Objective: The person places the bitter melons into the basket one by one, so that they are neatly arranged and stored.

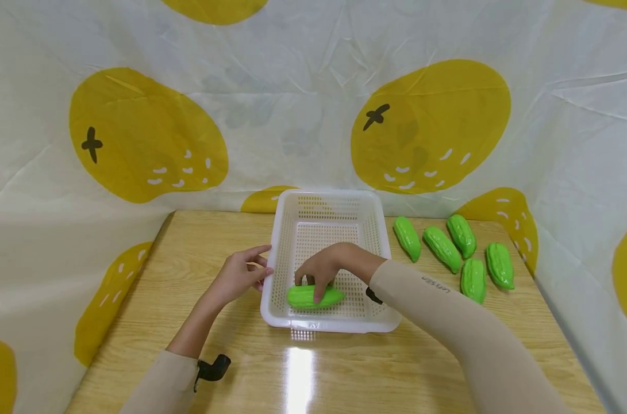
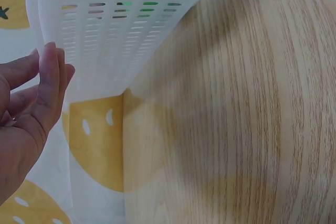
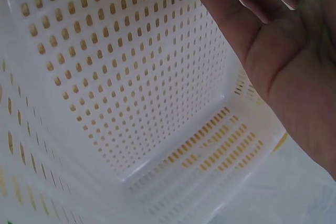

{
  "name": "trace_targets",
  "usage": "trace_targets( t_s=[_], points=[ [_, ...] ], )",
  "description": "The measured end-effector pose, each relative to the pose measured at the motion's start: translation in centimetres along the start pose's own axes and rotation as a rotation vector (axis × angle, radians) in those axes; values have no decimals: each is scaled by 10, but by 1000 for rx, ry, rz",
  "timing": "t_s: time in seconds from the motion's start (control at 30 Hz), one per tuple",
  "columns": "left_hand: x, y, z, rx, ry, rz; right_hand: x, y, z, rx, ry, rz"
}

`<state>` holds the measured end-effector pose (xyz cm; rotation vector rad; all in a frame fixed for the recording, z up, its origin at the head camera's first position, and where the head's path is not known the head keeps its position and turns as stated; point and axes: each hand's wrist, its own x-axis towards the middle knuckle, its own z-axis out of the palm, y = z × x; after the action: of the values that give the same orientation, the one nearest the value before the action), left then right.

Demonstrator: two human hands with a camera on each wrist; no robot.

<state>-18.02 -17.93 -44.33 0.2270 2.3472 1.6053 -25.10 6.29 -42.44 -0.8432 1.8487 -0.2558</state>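
Note:
A white plastic basket (image 1: pixel 332 326) with slotted walls stands on the wooden table. Low inside its near left part lies a bright green, ridged bitter melon (image 1: pixel 299 297). My right hand (image 1: pixel 320 267) reaches in from the right and pinches it, thumb on the near side and fingers on the far side. In the right wrist view the palm (image 3: pixel 294 56) shows above the basket floor (image 3: pixel 121 77), but the bitter melon is out of sight. My left hand (image 1: pixel 241 273) touches the basket's left rim from outside, its fingers (image 2: pixel 49 72) loosely extended against the edge.
Several more green bitter melons (image 1: pixel 442 248) lie on the table (image 1: pixel 210 236) to the right of the basket. A white cloth (image 1: pixel 287 126) printed with yellow fruit hangs behind the table and along both sides.

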Motion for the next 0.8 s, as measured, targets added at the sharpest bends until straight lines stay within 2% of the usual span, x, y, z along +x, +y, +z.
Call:
trace_targets(
  t_s=[0.23, 0.47, 0.8],
  points=[
    [1, 0, 1, -2, -6, 6, 5, -2, 6, -19, -9, 5],
    [0, -4, 1, -2, -4, -6, 11, -4, 18, 67, -21, 24],
    [2, -4, 0, -3, 3, -9, 14, -6, 21, 86, -12, 42]
  ],
)
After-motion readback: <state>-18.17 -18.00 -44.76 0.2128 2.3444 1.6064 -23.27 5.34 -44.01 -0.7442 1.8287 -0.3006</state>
